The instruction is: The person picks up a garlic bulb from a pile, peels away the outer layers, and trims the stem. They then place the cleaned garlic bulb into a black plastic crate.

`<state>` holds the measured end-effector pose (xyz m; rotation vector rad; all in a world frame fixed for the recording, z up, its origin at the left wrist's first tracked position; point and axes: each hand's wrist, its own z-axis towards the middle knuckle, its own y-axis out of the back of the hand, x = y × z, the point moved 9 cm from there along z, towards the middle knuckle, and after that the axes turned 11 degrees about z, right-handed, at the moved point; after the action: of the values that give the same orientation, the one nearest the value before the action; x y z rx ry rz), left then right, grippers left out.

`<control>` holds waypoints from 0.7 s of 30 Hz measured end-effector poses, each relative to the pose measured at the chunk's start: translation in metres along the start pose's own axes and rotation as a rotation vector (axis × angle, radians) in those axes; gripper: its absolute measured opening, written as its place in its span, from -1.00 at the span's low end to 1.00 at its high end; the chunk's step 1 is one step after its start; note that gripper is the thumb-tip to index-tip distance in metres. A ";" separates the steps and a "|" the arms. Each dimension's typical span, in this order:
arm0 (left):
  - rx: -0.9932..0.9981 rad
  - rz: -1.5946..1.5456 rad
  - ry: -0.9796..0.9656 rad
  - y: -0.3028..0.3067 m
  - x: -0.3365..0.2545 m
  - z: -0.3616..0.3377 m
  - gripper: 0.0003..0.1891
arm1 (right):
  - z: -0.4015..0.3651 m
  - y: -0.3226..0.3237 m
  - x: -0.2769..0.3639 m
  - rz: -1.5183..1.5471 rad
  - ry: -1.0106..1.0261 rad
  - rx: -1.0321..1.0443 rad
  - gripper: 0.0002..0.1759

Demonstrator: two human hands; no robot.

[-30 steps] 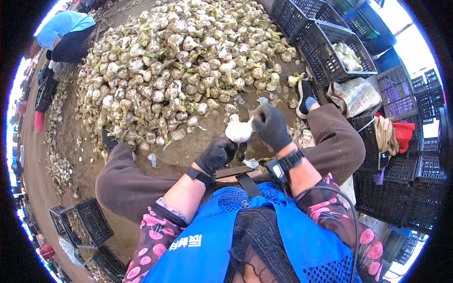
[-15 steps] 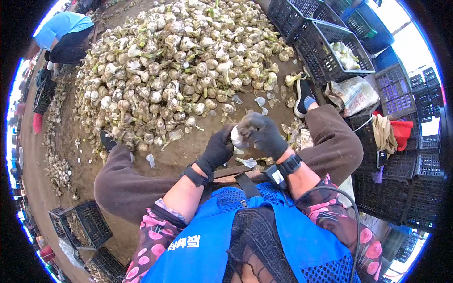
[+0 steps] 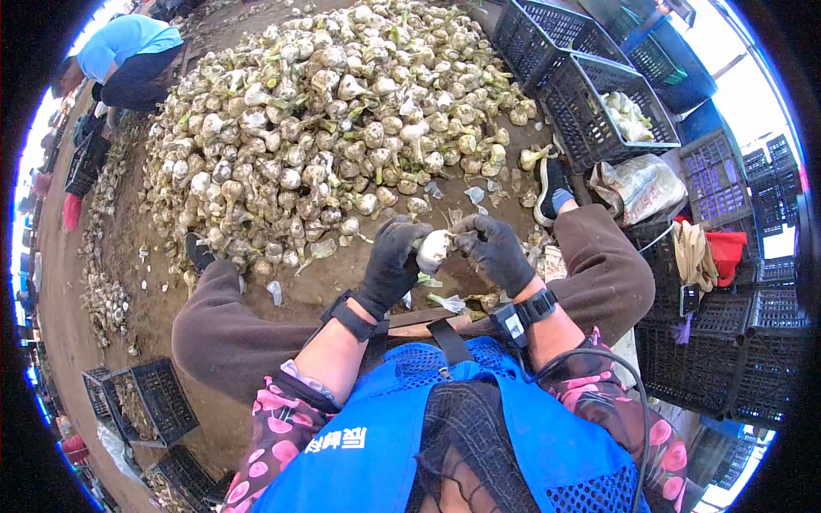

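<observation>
A white garlic bulb [image 3: 434,252] is held in front of my lap by my left hand [image 3: 392,267], which wears a dark glove and is closed round the bulb's left side. My right hand [image 3: 498,255], gloved too, is closed in a pinch at the bulb's right edge. Whether a strip of loose skin lies between those fingertips is too small to tell. Below the hands, a cut garlic piece with pale skin [image 3: 448,303] lies on the ground. The big heap of garlic [image 3: 316,137] rises just beyond my hands, its bulbs soiled and stemmed.
Black crates [image 3: 611,111] stand at the right, one holding pale peeled garlic [image 3: 629,115]. A white sack [image 3: 641,188], tan gloves [image 3: 694,256] and a red cloth [image 3: 727,256] lie by them. Another person in blue [image 3: 128,51] bends at upper left. More crates [image 3: 154,402] stand lower left.
My right hand has moved from over the bulb to its right side, uncovering it. The bulb shows whiter now. My left hand stays round it, and the view has shifted slightly.
</observation>
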<state>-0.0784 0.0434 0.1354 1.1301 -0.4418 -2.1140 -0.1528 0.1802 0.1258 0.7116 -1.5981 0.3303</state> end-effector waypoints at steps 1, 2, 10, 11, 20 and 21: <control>0.015 -0.011 0.098 -0.004 0.008 -0.003 -0.58 | -0.001 -0.001 0.001 0.000 0.003 0.004 -0.86; 0.029 -0.022 0.197 -0.008 0.018 -0.007 -0.59 | -0.005 -0.013 0.010 -0.026 0.090 0.121 -0.87; 0.065 -0.207 0.486 -0.022 0.075 -0.028 -0.60 | -0.007 -0.011 -0.069 -0.794 -0.091 0.262 -0.68; 0.062 -0.209 0.487 -0.018 0.069 -0.023 -0.60 | 0.000 0.012 -0.053 -0.877 0.018 -0.012 -0.65; 0.273 -0.271 0.609 -0.049 0.057 -0.034 -0.74 | 0.006 -0.009 -0.004 -0.044 0.237 -0.077 -0.73; 0.232 -0.516 0.789 -0.057 0.068 -0.044 -0.75 | 0.008 0.001 -0.013 0.086 0.155 -0.145 -0.74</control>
<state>-0.0915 0.0359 0.0375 2.2641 -0.0071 -1.8172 -0.1598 0.1792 0.1121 0.4957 -1.4909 0.3213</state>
